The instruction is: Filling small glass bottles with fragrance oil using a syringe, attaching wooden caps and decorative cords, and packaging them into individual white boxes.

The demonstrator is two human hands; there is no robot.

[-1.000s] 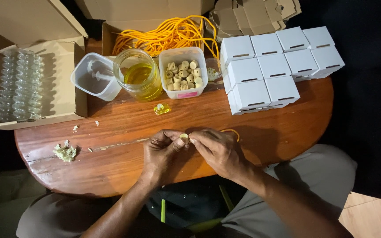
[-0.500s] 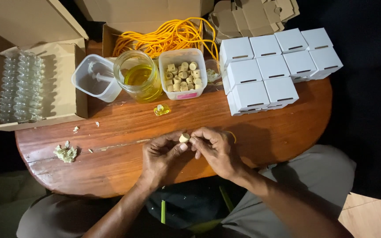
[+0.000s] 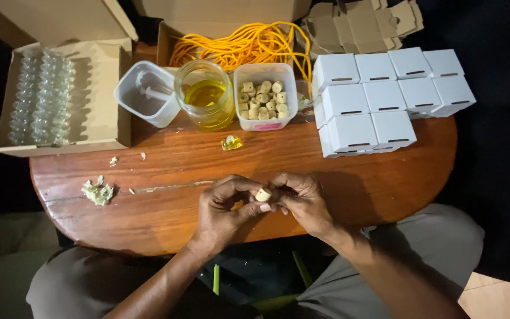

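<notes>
A round wooden table (image 3: 385, 177) carries everything, its far edge crowded and its near edge left to the hands. At the far left corner an open cardboard box (image 3: 98, 88) is filled with rows of small clear glass bottles (image 3: 39, 97). Along the far right edge white folded cartons (image 3: 385, 94) are stacked in a block. Behind the middle a tangle of yellow cord (image 3: 237, 44) is seen. In front of it three vessels are lined up: a clear plastic tub (image 3: 146, 94), a glass jar of yellow oil (image 3: 205, 97), and a plastic tub of corks (image 3: 265, 97). A small yellowish scrap (image 3: 231, 142) lies near the jar, and pale shavings (image 3: 98, 192) are gathered toward the left edge.

At the near edge, above the wood, a single small cork (image 3: 263, 194) is pinched between both hands. The left hand (image 3: 222, 212) is curled, its thumb and fingertips closed on the cork; the right hand (image 3: 305, 204) is clenched beside it, fingertips meeting the cork from the other side. The cork is judged light, slightly yielding and crumbly, best gripped by its round sides.
</notes>
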